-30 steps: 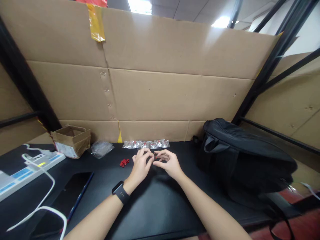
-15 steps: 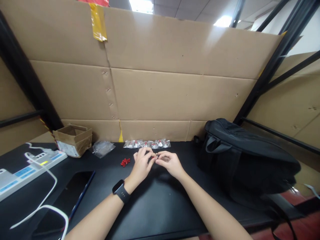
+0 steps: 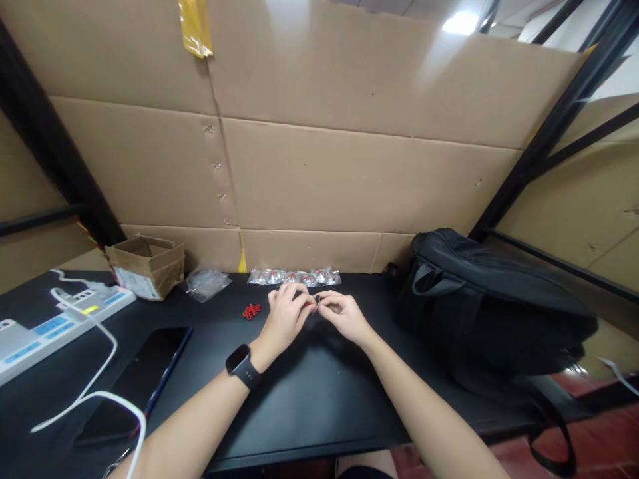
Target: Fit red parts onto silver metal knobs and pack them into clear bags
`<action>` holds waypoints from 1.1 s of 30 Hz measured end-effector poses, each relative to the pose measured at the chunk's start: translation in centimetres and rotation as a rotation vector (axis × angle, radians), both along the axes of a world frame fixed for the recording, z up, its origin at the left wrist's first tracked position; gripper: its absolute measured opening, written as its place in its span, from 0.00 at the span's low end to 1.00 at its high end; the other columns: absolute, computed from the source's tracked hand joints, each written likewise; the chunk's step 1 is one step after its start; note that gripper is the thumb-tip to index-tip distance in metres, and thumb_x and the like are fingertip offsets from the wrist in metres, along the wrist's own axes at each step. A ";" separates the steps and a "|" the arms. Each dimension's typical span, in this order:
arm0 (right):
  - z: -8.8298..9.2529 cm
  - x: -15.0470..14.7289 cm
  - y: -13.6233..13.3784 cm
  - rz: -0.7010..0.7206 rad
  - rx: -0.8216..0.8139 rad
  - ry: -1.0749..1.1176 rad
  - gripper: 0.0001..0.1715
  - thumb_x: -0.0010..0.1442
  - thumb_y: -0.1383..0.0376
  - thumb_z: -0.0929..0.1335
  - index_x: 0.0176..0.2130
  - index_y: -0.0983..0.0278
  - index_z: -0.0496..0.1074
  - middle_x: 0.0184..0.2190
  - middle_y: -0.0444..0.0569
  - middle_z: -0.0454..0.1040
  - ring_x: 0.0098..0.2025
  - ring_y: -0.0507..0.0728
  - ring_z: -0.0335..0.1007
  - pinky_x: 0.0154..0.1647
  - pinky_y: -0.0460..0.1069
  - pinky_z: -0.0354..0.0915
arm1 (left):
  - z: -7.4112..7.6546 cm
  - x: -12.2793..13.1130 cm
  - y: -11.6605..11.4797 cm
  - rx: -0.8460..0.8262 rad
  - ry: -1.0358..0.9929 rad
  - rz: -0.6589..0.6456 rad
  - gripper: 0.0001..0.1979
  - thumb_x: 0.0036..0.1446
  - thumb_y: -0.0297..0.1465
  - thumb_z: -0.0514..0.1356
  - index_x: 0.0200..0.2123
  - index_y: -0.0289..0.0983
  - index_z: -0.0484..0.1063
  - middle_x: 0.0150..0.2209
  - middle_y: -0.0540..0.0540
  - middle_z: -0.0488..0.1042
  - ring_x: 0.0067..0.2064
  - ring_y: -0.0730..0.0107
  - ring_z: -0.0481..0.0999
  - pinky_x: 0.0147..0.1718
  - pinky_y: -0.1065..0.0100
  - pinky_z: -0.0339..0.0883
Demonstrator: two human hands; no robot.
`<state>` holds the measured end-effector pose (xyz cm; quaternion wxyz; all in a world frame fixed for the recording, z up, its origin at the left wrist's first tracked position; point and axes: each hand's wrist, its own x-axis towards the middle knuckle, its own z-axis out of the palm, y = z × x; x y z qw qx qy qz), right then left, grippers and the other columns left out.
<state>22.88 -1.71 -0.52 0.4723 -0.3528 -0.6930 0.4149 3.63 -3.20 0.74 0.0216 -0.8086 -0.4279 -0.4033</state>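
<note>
My left hand [image 3: 285, 315] and my right hand [image 3: 343, 316] meet over the middle of the black table [image 3: 309, 392]. Both pinch one tiny dark and red piece [image 3: 316, 303] between their fingertips; it is too small to name. My left wrist carries a black watch [image 3: 242, 366]. A small heap of red pieces [image 3: 251, 311] lies on the table just left of my left hand. Behind my hands a row of clear packets [image 3: 294, 277] with red and white contents lies along the cardboard wall.
A black backpack [image 3: 494, 306] fills the table's right side. At the left lie a dark tablet [image 3: 137, 379], a white power strip [image 3: 54, 322] with a white cable [image 3: 100, 372], a torn cardboard box [image 3: 146, 266] and a crumpled clear bag [image 3: 206, 282]. Cardboard sheets [image 3: 319, 166] wall the back.
My hands have drawn closer together and their fingertips now meet on the tiny piece. The view has tipped down a little.
</note>
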 end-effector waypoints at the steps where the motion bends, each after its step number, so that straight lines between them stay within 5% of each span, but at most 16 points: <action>1: 0.0 0.0 0.0 -0.007 0.014 -0.016 0.11 0.60 0.58 0.71 0.34 0.62 0.80 0.49 0.53 0.75 0.49 0.60 0.75 0.50 0.53 0.71 | 0.0 0.0 0.0 0.007 0.012 -0.002 0.05 0.65 0.32 0.58 0.39 0.42 0.75 0.46 0.45 0.72 0.52 0.59 0.67 0.47 0.56 0.53; 10: 0.2 0.4 0.2 -0.051 0.054 -0.125 0.07 0.58 0.62 0.70 0.31 0.62 0.78 0.50 0.51 0.71 0.47 0.57 0.73 0.45 0.50 0.70 | 0.6 -0.9 0.3 -0.015 0.040 -0.088 0.09 0.66 0.30 0.55 0.44 0.44 0.75 0.49 0.44 0.71 0.55 0.58 0.66 0.51 0.56 0.57; 14: 0.2 0.5 0.3 -0.066 0.056 -0.159 0.04 0.55 0.66 0.71 0.30 0.63 0.78 0.49 0.51 0.71 0.45 0.56 0.73 0.44 0.49 0.70 | 1.5 -1.7 0.1 -0.098 0.069 -0.204 0.25 0.57 0.29 0.61 0.58 0.47 0.66 0.57 0.43 0.66 0.60 0.55 0.63 0.57 0.54 0.56; 17: 0.1 0.5 0.3 -0.084 0.078 -0.202 0.04 0.54 0.66 0.71 0.29 0.62 0.78 0.49 0.49 0.71 0.45 0.56 0.73 0.45 0.49 0.69 | 1.6 -1.6 -0.1 -0.130 0.126 -0.243 0.31 0.51 0.35 0.67 0.59 0.48 0.65 0.60 0.43 0.64 0.62 0.50 0.60 0.59 0.52 0.54; 25: 0.3 0.7 0.5 -0.114 0.099 -0.190 0.03 0.52 0.67 0.71 0.27 0.62 0.78 0.50 0.50 0.70 0.48 0.57 0.71 0.46 0.50 0.67 | 0.8 -1.6 0.5 -0.091 0.131 -0.110 0.11 0.56 0.32 0.62 0.45 0.45 0.74 0.56 0.44 0.69 0.60 0.53 0.62 0.54 0.52 0.55; 33: 0.3 1.3 0.8 -0.077 0.078 -0.224 0.03 0.52 0.67 0.72 0.27 0.61 0.79 0.50 0.49 0.69 0.52 0.59 0.68 0.53 0.52 0.64 | 0.0 -0.9 0.5 -0.153 0.117 -0.139 0.10 0.61 0.38 0.61 0.45 0.48 0.77 0.56 0.46 0.70 0.58 0.54 0.63 0.52 0.53 0.56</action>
